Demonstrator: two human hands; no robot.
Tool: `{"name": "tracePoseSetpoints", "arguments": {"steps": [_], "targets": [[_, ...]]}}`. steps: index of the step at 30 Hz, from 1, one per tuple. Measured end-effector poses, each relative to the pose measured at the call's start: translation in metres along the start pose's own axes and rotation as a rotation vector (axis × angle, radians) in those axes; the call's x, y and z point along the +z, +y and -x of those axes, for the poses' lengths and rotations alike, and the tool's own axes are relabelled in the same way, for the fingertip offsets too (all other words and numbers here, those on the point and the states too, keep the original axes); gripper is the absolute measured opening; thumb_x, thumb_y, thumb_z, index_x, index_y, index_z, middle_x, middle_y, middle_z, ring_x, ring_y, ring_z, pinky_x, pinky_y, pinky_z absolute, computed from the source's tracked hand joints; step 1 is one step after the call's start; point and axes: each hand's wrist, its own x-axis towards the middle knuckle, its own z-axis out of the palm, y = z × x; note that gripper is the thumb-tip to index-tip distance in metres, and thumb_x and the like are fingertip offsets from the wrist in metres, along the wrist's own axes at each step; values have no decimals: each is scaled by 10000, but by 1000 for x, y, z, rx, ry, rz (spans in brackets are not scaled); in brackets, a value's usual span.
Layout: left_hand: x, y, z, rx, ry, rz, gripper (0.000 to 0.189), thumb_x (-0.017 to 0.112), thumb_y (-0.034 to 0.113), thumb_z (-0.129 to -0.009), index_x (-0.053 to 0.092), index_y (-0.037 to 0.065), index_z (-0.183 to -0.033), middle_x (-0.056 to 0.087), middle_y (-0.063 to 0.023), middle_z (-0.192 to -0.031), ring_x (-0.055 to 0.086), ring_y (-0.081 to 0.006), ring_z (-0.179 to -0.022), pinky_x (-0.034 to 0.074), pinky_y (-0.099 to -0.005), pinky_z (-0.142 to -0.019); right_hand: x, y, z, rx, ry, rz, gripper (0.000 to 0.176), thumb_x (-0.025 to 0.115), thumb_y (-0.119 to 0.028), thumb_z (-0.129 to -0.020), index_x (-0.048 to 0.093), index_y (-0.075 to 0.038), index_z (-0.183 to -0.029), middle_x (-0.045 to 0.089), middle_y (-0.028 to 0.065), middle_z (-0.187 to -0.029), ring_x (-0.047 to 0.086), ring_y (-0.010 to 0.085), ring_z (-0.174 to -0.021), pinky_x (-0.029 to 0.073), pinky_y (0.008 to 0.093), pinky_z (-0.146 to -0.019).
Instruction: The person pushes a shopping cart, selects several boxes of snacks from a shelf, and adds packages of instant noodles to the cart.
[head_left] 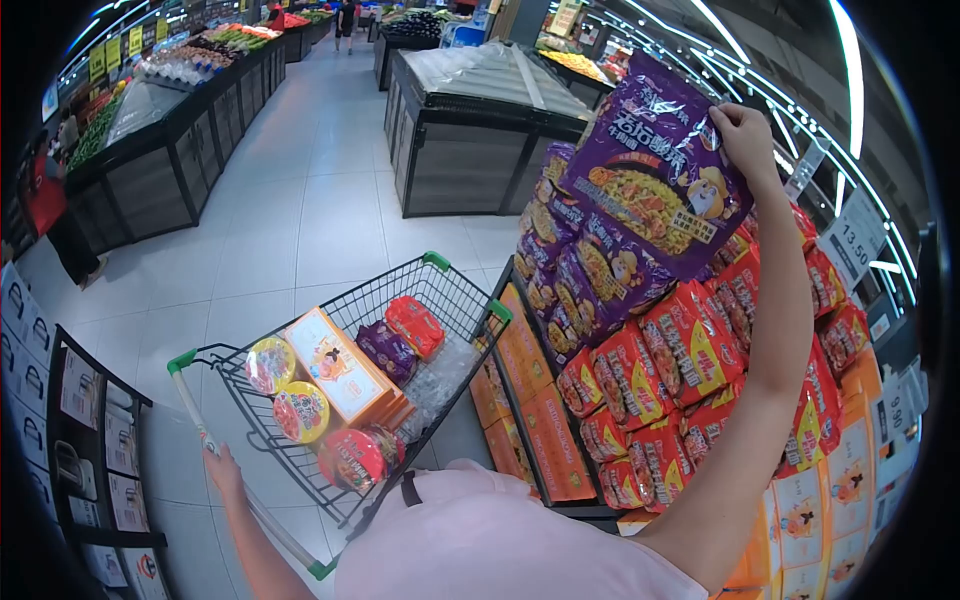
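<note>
My right hand (742, 140) is closed on the upper right edge of a large purple instant noodle pack (655, 165), held up above the noodle display. More purple noodle packs (600, 265) are stacked just below it, with red noodle packs (690, 340) to their right. My left hand (225, 468) is closed around the handle of the shopping cart (262, 515). In the cart lie an orange and white box (345, 362), several round instant noodle bowls (301, 411), a small purple pack (386, 350), a red pack (415, 326) and clear plastic wrapping (445, 380).
Produce stands (490, 150) line the tiled aisle (290, 220) ahead. A person in red (47, 195) stands at the left stand, and another person (346, 22) is far down the aisle. A shelf of boxed goods (100, 430) is at my left. Price signs (855, 238) rise over the display.
</note>
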Motion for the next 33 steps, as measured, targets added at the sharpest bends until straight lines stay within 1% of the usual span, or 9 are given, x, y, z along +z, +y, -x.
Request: {"name": "tracePoseSetpoints", "arguments": {"steps": [2,6,9,15,18,23,26,30,33], "targets": [[-1,4,3,10,-2,12,422,543,206,-923,412,-54,-1229,552,-129,-855,538,-183,-626,449,-334,-539,9,-27,14,-47,-31,-267,218,630,-233,-880,700,-27,-894,625,42,-609,525,96,-466,418,281,-535],[17,-57,-35,151,92,-72,401,552,198,-920,428,-49,-1211,564,-134,-852,552,-189,-642,457,-341,-554,25,-73,40,-182,-83,-327,239,635,-243,-872,690,-15,-916,661,79,-697,600,134,-626,451,293,-605],[-8,35,26,-50,-18,21,406,567,193,-914,440,-53,-1210,579,-141,-850,576,-206,-672,473,-352,-596,34,-106,65,-274,-124,-332,232,640,-247,-863,692,-26,-908,669,82,-714,606,147,-624,456,300,-610],[-3,21,18,5,23,9,402,577,193,-908,454,-61,-1195,594,-152,-861,598,-218,-706,486,-358,-628,60,-135,107,-383,-94,-351,149,660,-186,-835,694,-45,-867,674,82,-751,615,203,-611,463,313,-599],[17,-41,-22,198,157,-44,327,557,206,-920,450,-13,-1138,519,-54,-700,509,-131,-532,436,-285,-451,66,-141,121,-305,-156,-429,150,660,-183,-836,687,-37,-858,666,84,-736,612,204,-605,460,304,-587],[-7,34,25,-23,3,8,409,579,198,-899,461,-67,-1187,612,-188,-934,618,-272,-787,486,-383,-710,75,-143,133,-404,-69,-479,134,654,-151,-839,670,-18,-843,645,94,-733,569,194,-546,448,294,-563],[6,-9,-4,69,53,-61,405,576,201,-898,464,-68,-1179,615,-208,-978,621,-316,-856,473,-405,-770,84,-142,140,-472,55,-593,131,638,-135,-872,654,-9,-839,609,46,-699,511,120,-517,408,265,-522],[8,-17,-5,112,85,-35,393,576,211,-898,471,-65,-1158,606,-231,-1019,608,-359,-944,454,-429,-827,83,-138,155,-46,-49,-996,174,585,-185,-951,625,-29,-886,488,-80,-681,429,-10,-630,314,188,-525],[-6,38,29,-51,13,-14,388,576,215,-897,476,-56,-1157,594,-248,-1038,582,-391,-989,436,-444,-862,95,-123,152,0,115,-1201,177,569,-175,-961,614,-27,-877,478,-79,-694,420,-17,-638,315,181,-535]]}}
